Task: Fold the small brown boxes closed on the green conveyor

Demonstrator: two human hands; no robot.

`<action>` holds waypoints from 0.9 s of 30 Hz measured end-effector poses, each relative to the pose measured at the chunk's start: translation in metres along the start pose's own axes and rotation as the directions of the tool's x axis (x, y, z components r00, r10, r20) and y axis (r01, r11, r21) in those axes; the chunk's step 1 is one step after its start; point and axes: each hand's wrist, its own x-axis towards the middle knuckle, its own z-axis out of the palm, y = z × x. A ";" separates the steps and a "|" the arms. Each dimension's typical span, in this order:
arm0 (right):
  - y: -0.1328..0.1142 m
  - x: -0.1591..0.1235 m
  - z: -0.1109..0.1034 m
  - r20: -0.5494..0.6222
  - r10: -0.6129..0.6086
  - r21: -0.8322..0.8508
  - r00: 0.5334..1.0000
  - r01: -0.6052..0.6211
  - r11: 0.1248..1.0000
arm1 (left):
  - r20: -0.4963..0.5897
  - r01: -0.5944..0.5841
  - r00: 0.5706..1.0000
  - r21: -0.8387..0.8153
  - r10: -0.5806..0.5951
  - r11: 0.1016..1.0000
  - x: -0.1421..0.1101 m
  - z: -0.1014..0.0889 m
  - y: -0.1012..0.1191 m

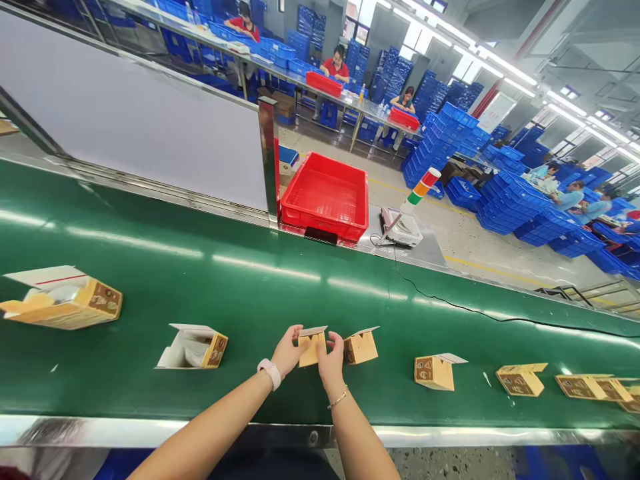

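While the left hand and right hand work close together, both partly closed, they pinch a small tan cardboard carton from opposite sides. Its pale flap stands raised at the top. Left-hand fingers bear on the carton's left side, and right-hand fingers on its right. A second carton sits just beside the right hand, untouched, on a green conveyor belt.

Even, opposed pressure on the flat faces appears sound for card this light; fingertips kept clear of the folds should limit creasing.

To the left lie a carton with white lining and a larger carton. To the right, further cartons run in a row, the last cut off by the frame. Beyond the belt stand a red plastic crate and a digital scale.

The hands hide part of the held carton, and whether it touches the belt cannot be determined. Printing on the cartons is too small to read, and their contents cannot be confirmed.
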 end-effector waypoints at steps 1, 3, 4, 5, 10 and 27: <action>-0.004 -0.007 -0.006 -0.054 -0.082 -0.022 0.995 0.081 0.996 | -0.064 -0.054 0.996 0.029 0.056 0.998 -0.008 -0.005 -0.003; -0.015 -0.026 -0.016 -0.117 -0.331 -0.072 0.936 0.325 0.943 | -0.130 -0.160 0.976 0.127 0.176 0.979 -0.030 -0.026 -0.018; -0.022 -0.036 -0.019 -0.088 -0.452 -0.074 0.887 0.447 0.891 | -0.132 -0.195 0.966 0.187 0.222 0.963 -0.042 -0.041 -0.029; -0.029 -0.045 -0.018 -0.011 -0.541 -0.041 0.841 0.540 0.841 | -0.148 -0.209 0.957 0.247 0.250 0.946 -0.054 -0.058 -0.041; -0.057 -0.053 0.032 0.427 -0.654 0.267 0.625 0.603 0.751 | -0.560 -0.161 0.750 0.363 0.353 0.918 -0.076 -0.144 -0.074; -0.046 -0.040 0.112 0.180 -0.260 0.049 0.949 0.256 0.966 | -0.290 -0.175 0.942 0.001 0.167 0.985 0.006 -0.125 -0.029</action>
